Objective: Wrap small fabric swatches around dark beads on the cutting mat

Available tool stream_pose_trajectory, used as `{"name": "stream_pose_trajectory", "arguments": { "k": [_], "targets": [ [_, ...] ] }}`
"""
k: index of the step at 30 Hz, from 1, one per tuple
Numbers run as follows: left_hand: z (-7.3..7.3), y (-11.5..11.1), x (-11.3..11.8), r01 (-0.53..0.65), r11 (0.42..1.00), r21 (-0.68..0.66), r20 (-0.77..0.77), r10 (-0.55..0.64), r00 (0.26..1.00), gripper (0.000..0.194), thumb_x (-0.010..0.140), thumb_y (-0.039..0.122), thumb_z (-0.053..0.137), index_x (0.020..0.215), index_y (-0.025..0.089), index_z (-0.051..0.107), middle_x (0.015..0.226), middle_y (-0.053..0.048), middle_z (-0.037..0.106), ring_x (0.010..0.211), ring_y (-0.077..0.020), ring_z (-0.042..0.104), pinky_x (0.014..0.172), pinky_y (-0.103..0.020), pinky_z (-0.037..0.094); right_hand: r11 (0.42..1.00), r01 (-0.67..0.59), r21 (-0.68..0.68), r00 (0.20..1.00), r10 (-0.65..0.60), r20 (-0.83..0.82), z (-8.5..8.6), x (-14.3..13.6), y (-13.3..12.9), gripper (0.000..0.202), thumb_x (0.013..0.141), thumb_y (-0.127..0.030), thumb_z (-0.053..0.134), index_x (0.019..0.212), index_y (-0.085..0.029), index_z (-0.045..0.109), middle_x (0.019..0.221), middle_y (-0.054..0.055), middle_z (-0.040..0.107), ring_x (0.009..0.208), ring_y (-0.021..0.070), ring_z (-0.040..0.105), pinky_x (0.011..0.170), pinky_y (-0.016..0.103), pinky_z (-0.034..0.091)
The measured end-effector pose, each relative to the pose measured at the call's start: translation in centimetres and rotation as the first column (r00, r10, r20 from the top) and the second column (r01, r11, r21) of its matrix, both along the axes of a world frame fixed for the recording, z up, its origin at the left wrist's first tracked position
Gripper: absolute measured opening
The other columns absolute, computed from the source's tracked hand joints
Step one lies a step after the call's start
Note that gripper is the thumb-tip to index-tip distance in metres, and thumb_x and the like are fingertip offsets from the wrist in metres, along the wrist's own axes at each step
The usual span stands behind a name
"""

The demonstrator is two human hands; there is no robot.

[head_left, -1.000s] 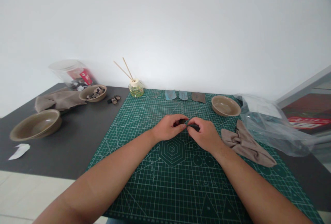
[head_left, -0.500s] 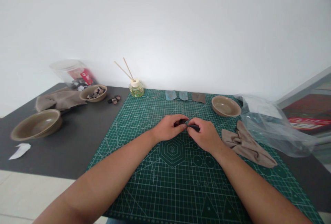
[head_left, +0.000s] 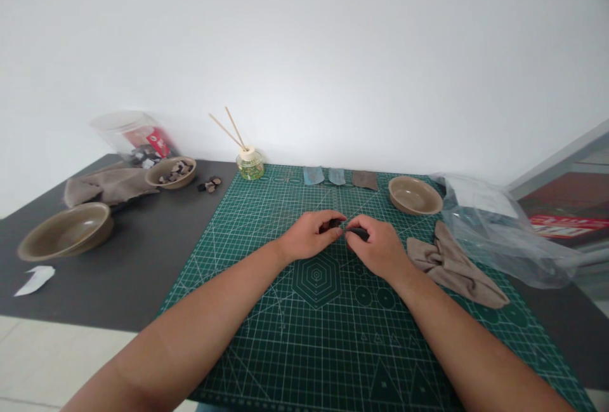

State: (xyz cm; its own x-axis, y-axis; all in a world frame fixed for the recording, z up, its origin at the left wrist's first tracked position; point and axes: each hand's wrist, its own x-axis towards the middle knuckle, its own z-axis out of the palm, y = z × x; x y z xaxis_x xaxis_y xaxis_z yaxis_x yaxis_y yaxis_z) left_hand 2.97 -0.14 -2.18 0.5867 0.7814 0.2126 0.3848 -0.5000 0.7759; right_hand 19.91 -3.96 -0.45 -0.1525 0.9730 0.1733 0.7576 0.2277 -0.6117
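Note:
Over the middle of the green cutting mat [head_left: 290,291], my two hands meet almost fingertip to fingertip. My left hand [head_left: 311,234] is closed in a pinch around a small dark piece [head_left: 333,225], which is mostly covered by the fingers. A flat black piece [head_left: 360,233] sticks out between the thumb and fingers of my right hand [head_left: 378,245], also pinched. Both pieces are too hidden to name more exactly. To the right of my right hand lies a crumpled brown cloth [head_left: 457,269].
Two bluish squares [head_left: 313,175] and a brown square [head_left: 365,179] lie along the mat's back edge, near a reed diffuser [head_left: 250,164]. A bowl [head_left: 415,196] and a plastic bag [head_left: 504,240] are right. Left are another bowl [head_left: 66,234], a bowl of chips [head_left: 171,174] and cloth [head_left: 111,185].
My fingertips have parted very slightly, with the right hand's fingers shifted a little. Both hands keep their hold, and the surrounding things stay in place.

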Motion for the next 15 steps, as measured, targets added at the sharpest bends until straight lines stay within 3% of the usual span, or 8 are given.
{"name": "stream_pose_trajectory", "arguments": {
  "k": [15],
  "targets": [
    [-0.18, -0.17, 0.00, 0.036, 0.998, 0.057, -0.050, -0.033, 0.998, 0.037, 0.079, 0.021, 0.053, 0.115, 0.015, 0.056, 0.077, -0.002, 0.062, 0.066, -0.0118, 0.055, 0.062, -0.024, 0.043, 1.000, 0.000, 0.025, 1.000, 0.000, 0.011, -0.37, 0.02, 0.07, 0.014, 0.074, -0.022, 0.050, 0.077, -0.020, 0.064, 0.072, 0.001, 0.068, 0.068, 0.0162, 0.061, 0.063, 0.027, 0.041]
  ]
}}
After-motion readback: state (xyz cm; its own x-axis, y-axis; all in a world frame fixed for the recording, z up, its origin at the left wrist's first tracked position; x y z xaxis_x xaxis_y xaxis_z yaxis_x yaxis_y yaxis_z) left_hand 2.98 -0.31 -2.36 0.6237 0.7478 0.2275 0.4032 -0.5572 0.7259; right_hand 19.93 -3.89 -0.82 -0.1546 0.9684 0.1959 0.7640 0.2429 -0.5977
